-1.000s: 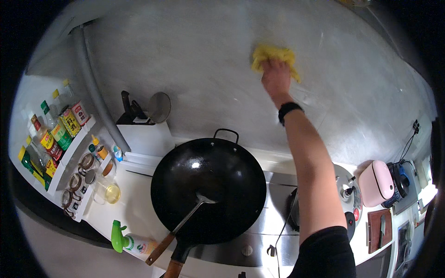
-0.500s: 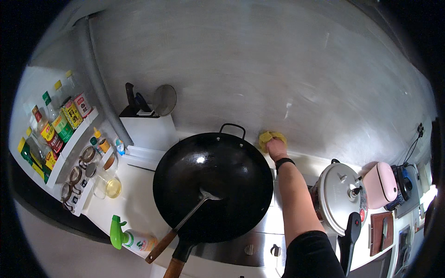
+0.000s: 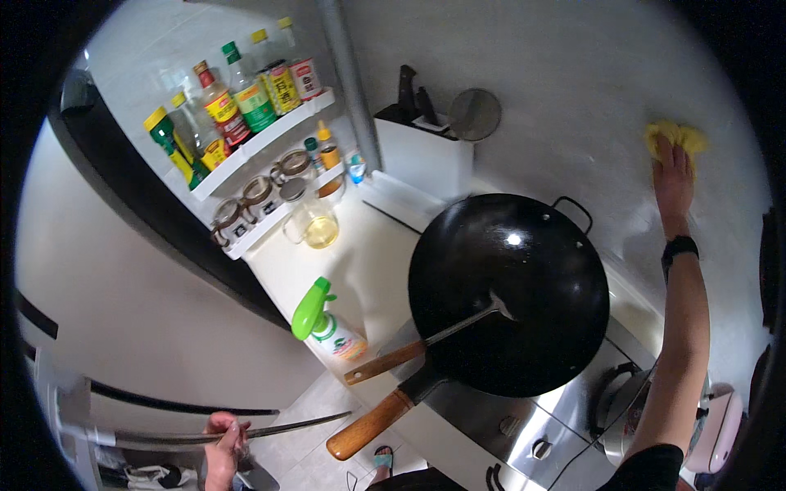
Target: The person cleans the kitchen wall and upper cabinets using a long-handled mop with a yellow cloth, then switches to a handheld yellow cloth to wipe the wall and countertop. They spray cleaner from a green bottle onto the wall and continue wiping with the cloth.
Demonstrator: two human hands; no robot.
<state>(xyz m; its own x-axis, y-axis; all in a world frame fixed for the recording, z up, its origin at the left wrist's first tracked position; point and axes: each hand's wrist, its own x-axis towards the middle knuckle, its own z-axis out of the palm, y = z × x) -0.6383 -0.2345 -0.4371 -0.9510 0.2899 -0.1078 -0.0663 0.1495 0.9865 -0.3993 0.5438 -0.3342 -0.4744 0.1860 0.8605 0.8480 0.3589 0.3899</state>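
Note:
High on the grey wall at right, my right hand [image 3: 675, 174] presses a yellow cloth [image 3: 681, 141], its fingers laid over it. My left hand [image 3: 221, 448] is at the lower left, fingers closed round a long thin panel edge [image 3: 303, 425] that looks like an opened door's top. Between the hands, a large black wok [image 3: 524, 266] sits on the stove with its wooden handle [image 3: 370, 425] toward me. A metal spatula [image 3: 463, 326] with a wooden handle rests in it. Left of the wok stands a spray bottle [image 3: 332, 326] with a green head.
Sauce bottles [image 3: 250, 102] line a wall shelf [image 3: 266, 146] at left, with glass jars [image 3: 260, 196] below. A glass jug [image 3: 318, 227] of yellow liquid stands on the counter [image 3: 381, 274]. A white knife block [image 3: 424, 155] is behind the wok; a pink appliance [image 3: 718, 430] sits at lower right.
The view has swung left. My right hand and the cloth have moved from the wall's foot to higher up and further right. My left hand has come into view on the panel edge.

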